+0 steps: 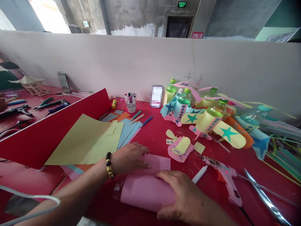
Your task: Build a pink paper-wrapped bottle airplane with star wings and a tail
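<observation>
A clear plastic bottle (118,188) lies on its side close to me, with a sheet of pink paper (145,192) laid round it. The paper's far edge spreads onto the red table beyond the bottle. Across the far part of the paper reaches my left hand (131,157), its fingers stretched out flat, a beaded bracelet at the wrist. My right hand (182,193) grips the paper-covered bottle at its right end, thumb on the near side and fingers on the far side. A white marker (199,174) lies just beyond the right hand.
To the right are a pink glue gun (225,177) and scissors (265,196). Behind stand several bottle airplanes (209,121) with paper wings. Cut paper pieces (181,147) lie mid-table. Yellow sheets (87,141) lean toward a red divider (70,119) at left. A pen cup (131,106) stands behind.
</observation>
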### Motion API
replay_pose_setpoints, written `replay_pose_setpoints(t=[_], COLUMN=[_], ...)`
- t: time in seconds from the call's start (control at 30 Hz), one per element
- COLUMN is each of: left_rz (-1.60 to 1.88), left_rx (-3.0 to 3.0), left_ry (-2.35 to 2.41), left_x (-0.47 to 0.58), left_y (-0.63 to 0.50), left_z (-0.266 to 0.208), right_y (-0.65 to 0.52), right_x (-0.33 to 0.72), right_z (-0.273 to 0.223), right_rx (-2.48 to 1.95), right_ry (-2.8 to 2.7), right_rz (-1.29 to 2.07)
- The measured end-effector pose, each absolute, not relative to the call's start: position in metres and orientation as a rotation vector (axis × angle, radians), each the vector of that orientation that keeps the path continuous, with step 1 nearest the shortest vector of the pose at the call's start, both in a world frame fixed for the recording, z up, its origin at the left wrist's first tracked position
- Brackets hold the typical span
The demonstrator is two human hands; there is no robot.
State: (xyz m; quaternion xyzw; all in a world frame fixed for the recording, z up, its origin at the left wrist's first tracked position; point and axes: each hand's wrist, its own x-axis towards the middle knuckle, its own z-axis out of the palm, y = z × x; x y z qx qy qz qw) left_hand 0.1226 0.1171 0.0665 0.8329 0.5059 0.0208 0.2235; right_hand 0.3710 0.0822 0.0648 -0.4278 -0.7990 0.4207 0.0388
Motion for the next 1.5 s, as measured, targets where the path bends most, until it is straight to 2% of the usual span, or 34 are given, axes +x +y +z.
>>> replay_pose_setpoints(t=[0.2, 0.47, 0.7, 0.87, 1.17, 1.37, 1.5], left_rz=[0.123, 0.19, 0.398, 0.463, 0.316, 0.17, 0.157], left_rx=[2.296, 2.2, 1.95, 1.793, 1.833, 1.968, 1.955], left_ry=[1.47, 1.419, 1.333, 1.285, 1.196, 0.937, 0.923], left_x=[0.135, 0.122, 0.12, 0.122, 0.106, 0.094, 0.098], left_y=[0.13, 0.135, 0.132, 0.129, 0.129, 0.125, 0.125], left_z=[0.05, 0.037, 0.043, 0.042, 0.05, 0.067, 0.068], right_y=[0.079, 0.086, 0.089, 0.088, 0.081, 0.085, 0.084], right_x=[0.368, 0.364, 0.368, 0.366, 0.363, 0.362, 0.362], right_z=[0.07, 0.049, 0.025, 0.031, 0.055, 0.053, 0.053], right_rx=[-1.404, -1.218, -1.154, -1.198, -1.313, -1.355, -1.362], right_ry=[-2.465, -2.585, -2.644, -2.641, -2.543, -2.546, -2.516], right_rz=[1.27, 1.074, 0.967, 0.965, 0.974, 1.077, 1.02])
